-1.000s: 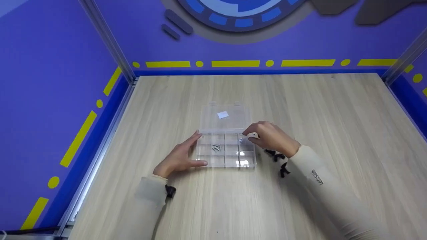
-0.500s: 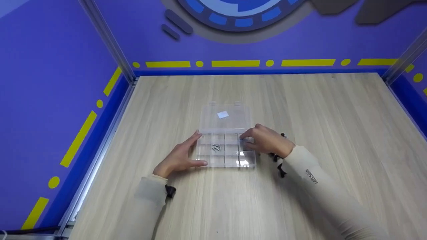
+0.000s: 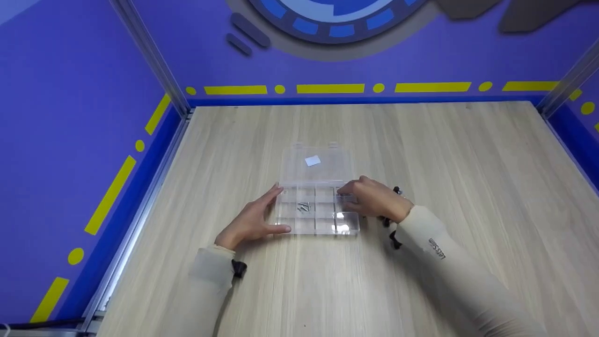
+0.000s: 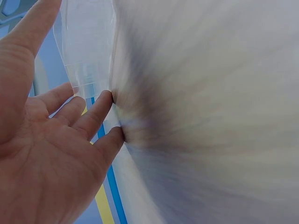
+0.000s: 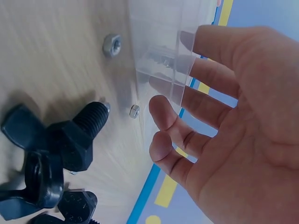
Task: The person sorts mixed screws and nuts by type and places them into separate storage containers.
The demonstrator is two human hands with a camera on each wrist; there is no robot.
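A clear plastic compartment box (image 3: 306,232) lies on the table with its lid (image 3: 292,168) folded back. Several small silver screws (image 3: 303,207) lie in a middle compartment. My left hand (image 3: 250,220) braces the box's left side with thumb and fingers spread. My right hand (image 3: 378,199) reaches into the back right compartment, thumb and forefinger apart in the head view. Through the plastic in the right wrist view, a small silver piece (image 5: 167,62) shows near those fingers; the forefinger's tip is hard to make out. The ring and little fingers are bent outside the box.
Right of the box, the right wrist view shows silver hex nuts (image 5: 112,45), black hex bolts (image 5: 77,140) and a black wing nut (image 5: 32,158) on the table. A white label (image 3: 312,161) is on the lid. Blue panels (image 3: 337,70) wall in the table.
My right hand has moved slightly left and down, from above the box's back right corner into the compartment there. The left hand and the box have stayed in place.
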